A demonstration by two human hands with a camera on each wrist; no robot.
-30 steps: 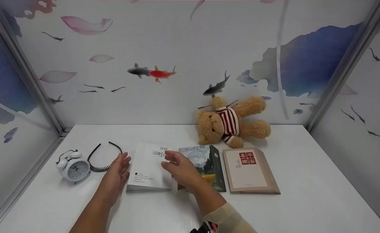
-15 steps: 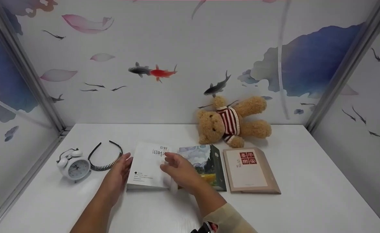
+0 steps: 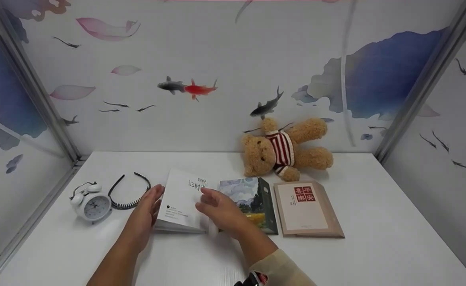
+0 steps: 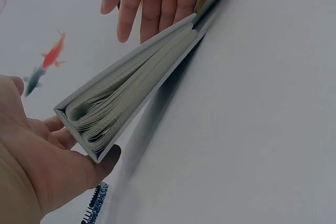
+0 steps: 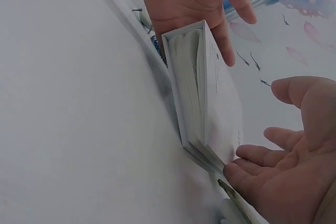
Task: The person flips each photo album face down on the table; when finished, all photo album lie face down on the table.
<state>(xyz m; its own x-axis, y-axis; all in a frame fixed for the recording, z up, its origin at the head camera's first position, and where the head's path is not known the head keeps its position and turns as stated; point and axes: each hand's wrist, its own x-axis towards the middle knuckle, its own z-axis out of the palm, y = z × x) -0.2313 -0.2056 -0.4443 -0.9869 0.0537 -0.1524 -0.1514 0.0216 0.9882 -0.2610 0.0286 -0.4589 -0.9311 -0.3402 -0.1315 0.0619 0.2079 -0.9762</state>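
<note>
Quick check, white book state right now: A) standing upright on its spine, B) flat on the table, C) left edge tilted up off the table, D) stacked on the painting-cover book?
C: the white book has its left edge raised by the left hand, with a shadowed gap under it in the left wrist view; its right edge stays down by the right hand.

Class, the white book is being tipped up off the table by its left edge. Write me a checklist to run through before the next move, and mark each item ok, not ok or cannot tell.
1. Left hand under the raised left edge of the white book: ok, fingers touch that edge.
2. Right hand steadying the cover: cannot tell, fingers near it, contact unclear.
3. Right edge of the book down on the table: ok.
4. Pages staying together: not ok, they fan loose in the left wrist view.
5. Painted-cover book clear of the white one: not ok, they lie edge to edge.
6. Headband out of the way: ok.
</note>
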